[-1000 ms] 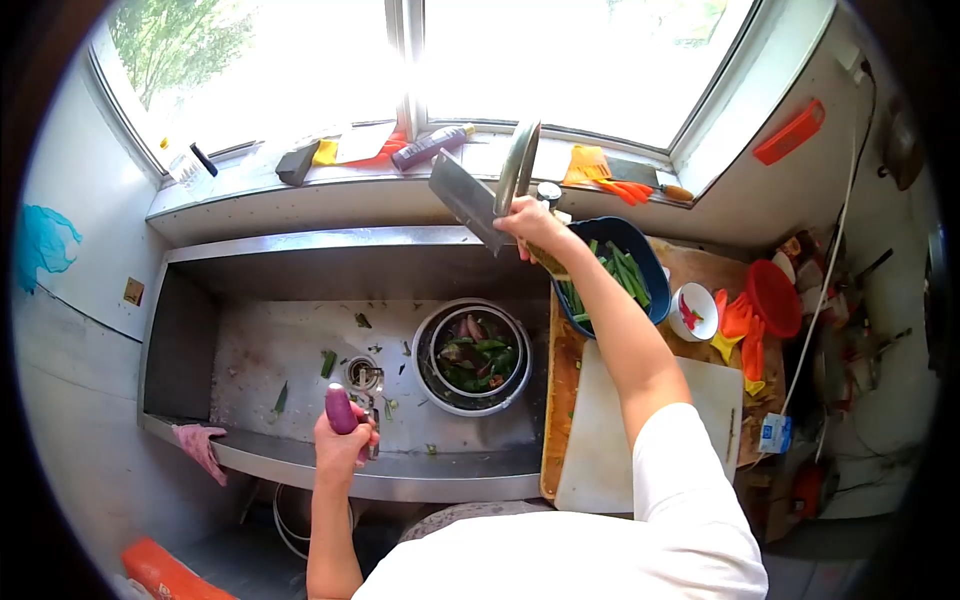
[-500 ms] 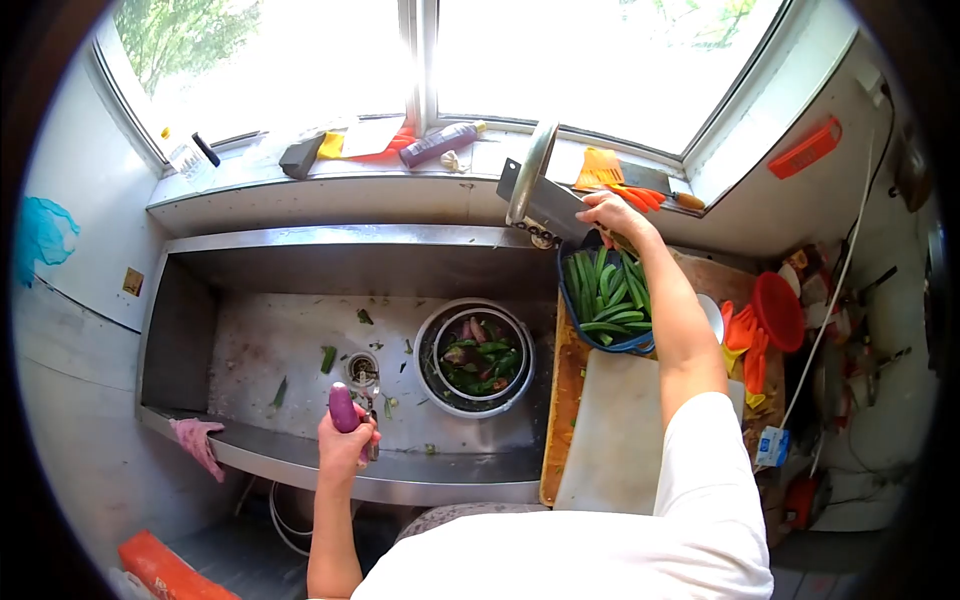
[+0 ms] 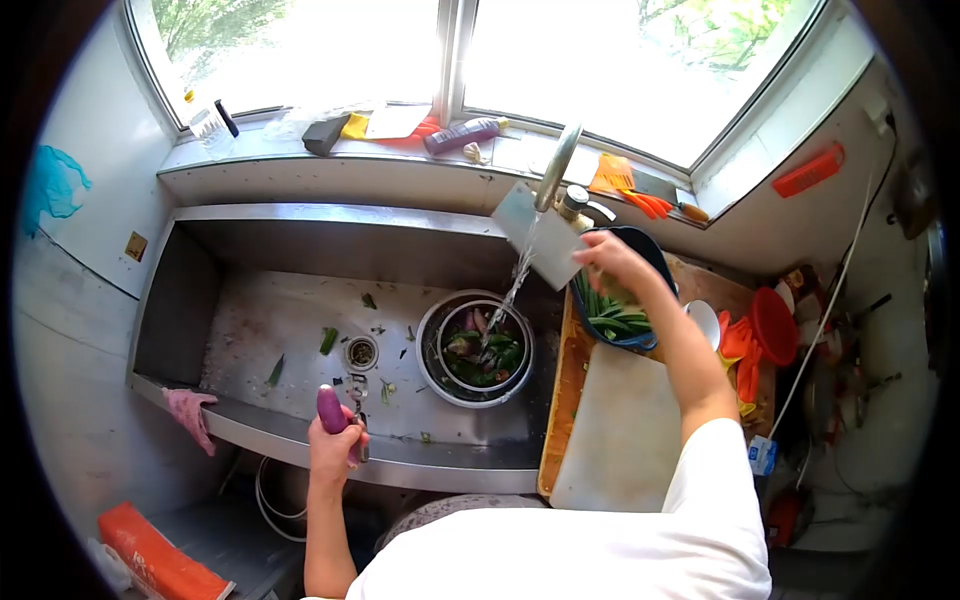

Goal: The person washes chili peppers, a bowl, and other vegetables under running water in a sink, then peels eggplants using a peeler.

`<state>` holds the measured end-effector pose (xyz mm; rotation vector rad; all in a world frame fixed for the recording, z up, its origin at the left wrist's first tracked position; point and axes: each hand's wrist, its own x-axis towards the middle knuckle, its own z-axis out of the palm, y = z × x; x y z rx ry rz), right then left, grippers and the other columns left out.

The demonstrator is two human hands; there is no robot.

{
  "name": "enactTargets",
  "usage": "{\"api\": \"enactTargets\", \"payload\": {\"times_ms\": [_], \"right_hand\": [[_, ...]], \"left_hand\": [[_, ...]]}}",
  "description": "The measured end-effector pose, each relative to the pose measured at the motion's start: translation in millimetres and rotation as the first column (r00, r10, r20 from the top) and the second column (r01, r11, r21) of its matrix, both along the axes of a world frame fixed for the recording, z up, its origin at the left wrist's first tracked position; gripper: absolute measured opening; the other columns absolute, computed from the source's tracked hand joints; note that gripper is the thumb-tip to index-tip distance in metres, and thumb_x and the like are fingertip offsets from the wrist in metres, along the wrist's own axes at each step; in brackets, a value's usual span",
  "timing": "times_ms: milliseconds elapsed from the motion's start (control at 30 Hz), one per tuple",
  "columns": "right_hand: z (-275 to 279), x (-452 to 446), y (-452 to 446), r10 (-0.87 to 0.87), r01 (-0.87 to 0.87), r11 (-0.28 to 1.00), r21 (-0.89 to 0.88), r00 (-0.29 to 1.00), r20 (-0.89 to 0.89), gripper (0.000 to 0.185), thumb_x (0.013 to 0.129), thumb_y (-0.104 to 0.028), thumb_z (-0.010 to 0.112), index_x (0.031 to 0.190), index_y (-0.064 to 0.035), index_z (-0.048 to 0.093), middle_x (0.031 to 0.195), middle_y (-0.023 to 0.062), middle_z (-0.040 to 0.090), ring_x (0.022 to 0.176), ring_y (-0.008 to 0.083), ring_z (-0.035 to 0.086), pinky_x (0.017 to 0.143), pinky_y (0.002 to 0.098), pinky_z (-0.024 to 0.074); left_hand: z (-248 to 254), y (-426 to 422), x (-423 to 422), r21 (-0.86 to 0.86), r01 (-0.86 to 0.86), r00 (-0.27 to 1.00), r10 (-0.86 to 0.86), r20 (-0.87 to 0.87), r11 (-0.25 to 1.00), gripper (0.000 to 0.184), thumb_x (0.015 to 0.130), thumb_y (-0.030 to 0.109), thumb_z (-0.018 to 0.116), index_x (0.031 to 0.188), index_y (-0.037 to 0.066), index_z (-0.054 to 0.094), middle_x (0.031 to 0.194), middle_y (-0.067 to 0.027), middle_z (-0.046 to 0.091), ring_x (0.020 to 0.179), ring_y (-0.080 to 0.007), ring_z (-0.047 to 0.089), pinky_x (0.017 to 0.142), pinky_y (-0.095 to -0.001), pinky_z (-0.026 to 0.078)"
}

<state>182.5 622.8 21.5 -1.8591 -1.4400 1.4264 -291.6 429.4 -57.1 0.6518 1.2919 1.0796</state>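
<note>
My left hand (image 3: 338, 440) is closed around a purple eggplant (image 3: 331, 408) and a metal peeler (image 3: 359, 390), over the front of the sink. My right hand (image 3: 612, 264) grips a cleaver at its handle end, the handle itself hidden by my fingers. The cleaver's broad blade (image 3: 545, 245) is tilted beside the curved faucet (image 3: 562, 160). Water (image 3: 521, 270) streams past the blade into a round pot (image 3: 426, 345) in the sink. Inside the pot, a strainer-like inner bowl (image 3: 527, 350) holds purple and green vegetable pieces (image 3: 480, 365).
The steel sink (image 3: 260, 300) has green scraps around its drain (image 3: 360, 352). At right, a blue basin (image 3: 655, 248) of long green vegetables (image 3: 610, 315) stands behind a white cutting board (image 3: 612, 430). Orange gloves (image 3: 740, 345) and a red bowl (image 3: 774, 325) lie farther right.
Water now runs from the faucet, where none was visible before. My right hand has turned the cleaver so its flat face shows bright. The left hand keeps its hold on the eggplant and peeler.
</note>
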Motion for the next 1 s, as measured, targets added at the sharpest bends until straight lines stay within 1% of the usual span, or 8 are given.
{"api": "enactTargets", "payload": {"times_ms": [67,167,567,700,733,767,867,1000], "right_hand": [[-29,-30,-25,-0.172,0.154,0.983,-0.102,0.962,-0.214,0.02,0.086,-0.015,0.061,0.098,-0.0003,0.053,0.066,0.0052,0.051,0.042,0.0142,0.053,0.035,0.0327,0.0462],[-52,-63,-61,-0.269,0.169,0.951,-0.26,0.866,-0.422,0.014,0.086,-0.004,0.054,0.091,0.0092,0.052,0.073,0.0228,0.064,0.042,0.0179,0.054,0.037,0.0328,0.047],[-45,-76,-44,-0.19,0.064,0.951,-0.301,0.891,-0.411,0.008,0.079,-0.001,0.055,0.075,0.0065,0.055,0.06,0.0156,0.059,0.051,0.0222,0.063,0.039,0.0304,0.0488],[-20,-117,-65,0.142,-0.147,0.989,0.015,0.976,0.166,0.011,0.074,0.0,0.052,0.083,0.0056,0.056,0.063,0.0166,0.061,0.044,0.0223,0.059,0.038,0.0347,0.0485],[-17,-122,-65,0.29,-0.352,0.933,0.075,0.86,0.421,0.014,0.072,-0.001,0.055,0.085,0.0041,0.057,0.074,0.0208,0.063,0.051,0.0249,0.062,0.045,0.0354,0.0514],[-70,-105,-57,0.203,-0.77,0.566,0.296,0.478,0.855,0.016,0.071,-0.003,0.059,0.087,0.0018,0.058,0.089,0.024,0.063,0.067,0.0268,0.067,0.051,0.0341,0.0528],[-51,-118,-72,0.074,-0.854,0.512,0.093,0.152,0.986,0.028,0.075,-0.006,0.06,0.101,0.0024,0.059,0.102,0.0256,0.06,0.079,0.0262,0.068,0.054,0.0313,0.053],[-49,-114,-101,0.036,-0.844,0.529,0.092,0.13,0.991,0.031,0.077,-0.008,0.059,0.107,0.0025,0.059,0.101,0.025,0.06,0.079,0.0265,0.068,0.056,0.0316,0.0532]], "left_hand": [[3,1,5,-0.011,0.013,1.0,-0.013,-0.007,1.0,0.022,0.073,-0.009,0.057,0.091,0.003,0.05,0.075,-0.0071,0.058,0.059,-0.015,0.06,0.056,-0.0267,0.049],[10,-1,5,-0.019,0.019,1.0,-0.019,-0.024,1.0,0.022,0.074,-0.008,0.058,0.091,0.004,0.05,0.075,-0.007,0.058,0.06,-0.0149,0.06,0.056,-0.0266,0.049],[-5,-14,-2,-0.009,0.035,0.998,-0.034,0.044,0.999,0.021,0.075,-0.006,0.061,0.091,0.004,0.051,0.074,-0.0067,0.059,0.059,-0.0149,0.06,0.055,-0.0268,0.05],[-13,-26,-15,-0.017,0.014,0.994,-0.012,0.112,1.0,0.021,0.075,-0.007,0.06,0.092,0.003,0.052,0.077,-0.0083,0.06,0.06,-0.0149,0.06,0.057,-0.0267,0.05],[-9,-27,-13,-0.022,0.013,0.993,-0.01,0.119,1.0,0.02,0.075,-0.007,0.059,0.092,0.003,0.052,0.078,-0.0085,0.061,0.061,-0.015,0.06,0.057,-0.0266,0.05],[-5,-28,-11,-0.024,0.012,0.992,-0.009,0.125,1.0,0.02,0.076,-0.007,0.059,0.092,0.003,0.052,0.078,-0.0086,0.061,0.061,-0.015,0.061,0.057,-0.0266,0.05],[7,-33,-12,0.012,0.062,0.996,-0.062,0.058,0.998,0.02,0.075,-0.008,0.058,0.092,0.002,0.053,0.08,-0.0097,0.061,0.062,-0.0154,0.061,0.057,-0.0267,0.05],[0,-41,-17,0.023,0.063,0.996,-0.065,0.062,0.998,0.022,0.074,-0.009,0.058,0.092,0.002,0.052,0.081,-0.011,0.062,0.062,-0.0162,0.061,0.057,-0.0271,0.05]]}}
